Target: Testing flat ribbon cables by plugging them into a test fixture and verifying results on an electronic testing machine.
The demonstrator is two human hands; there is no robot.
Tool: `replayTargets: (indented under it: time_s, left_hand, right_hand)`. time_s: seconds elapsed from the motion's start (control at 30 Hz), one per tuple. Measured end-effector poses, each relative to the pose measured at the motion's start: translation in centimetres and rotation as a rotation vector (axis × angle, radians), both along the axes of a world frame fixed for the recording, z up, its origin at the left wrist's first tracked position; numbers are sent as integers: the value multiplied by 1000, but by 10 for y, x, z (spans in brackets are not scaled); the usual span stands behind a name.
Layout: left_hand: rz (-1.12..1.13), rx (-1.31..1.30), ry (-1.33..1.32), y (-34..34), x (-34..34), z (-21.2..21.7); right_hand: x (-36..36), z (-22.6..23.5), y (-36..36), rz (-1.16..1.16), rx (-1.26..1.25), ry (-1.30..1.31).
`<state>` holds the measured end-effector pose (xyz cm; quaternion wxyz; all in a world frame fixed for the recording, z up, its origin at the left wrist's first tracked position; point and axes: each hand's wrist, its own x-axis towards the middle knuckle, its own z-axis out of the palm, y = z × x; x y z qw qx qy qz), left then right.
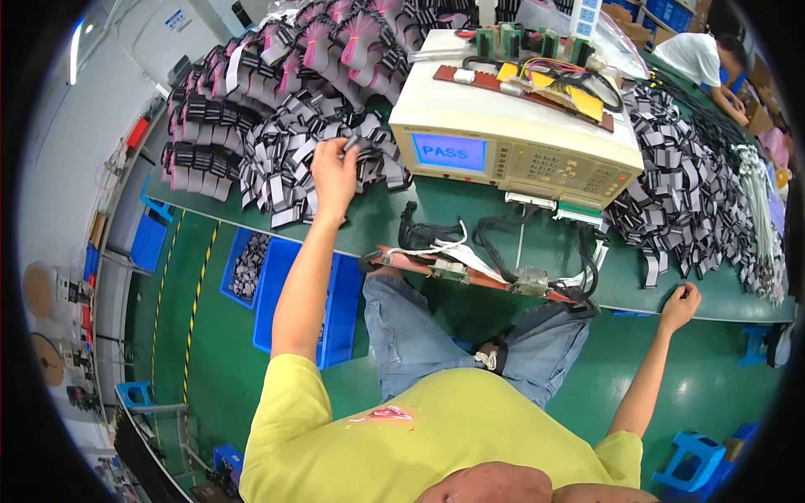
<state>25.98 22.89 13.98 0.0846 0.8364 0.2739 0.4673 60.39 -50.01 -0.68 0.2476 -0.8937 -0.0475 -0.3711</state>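
Left hand (334, 178) over the left ribbon cable pile (289, 142), right hand (681, 308) at the table's near edge.
Left thumb and fingertips look pinched together on a short ribbon cable (351, 144), dark bit showing, up above that pile and just left of the cream bench tester (516, 151) with the lit blue screen. Right hand's loosely curled by the green table (381, 222), near the right ribbon cable pile (671, 180); can't tell if it's gripping anything.
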Motion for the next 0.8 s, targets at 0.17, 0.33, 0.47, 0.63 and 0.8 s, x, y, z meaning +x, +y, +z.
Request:
replayTargets:
  time_s: [0.17,0.33,0.47,0.63,0.8]
  left_hand:
    - [-296,-801,-461,-43,-37,16]
    - [-659,-1374,-597,-176,-82,-8]
    - [-903,-1800,-466,-259,-92,-35]
    - [-1054,-1975,-366,-300,-81,-63]
    - [-1057,-1961,-180,-296,-80,-71]
  right_hand:
    - [8,0,-4,-17,-43,18]
    - [-65,67,55,133,494,112]
    - [-197,115,149,789,391,126]
    - [-275,122,235,1274,431,846]
    - [-282,111,241,1331,574,1092]
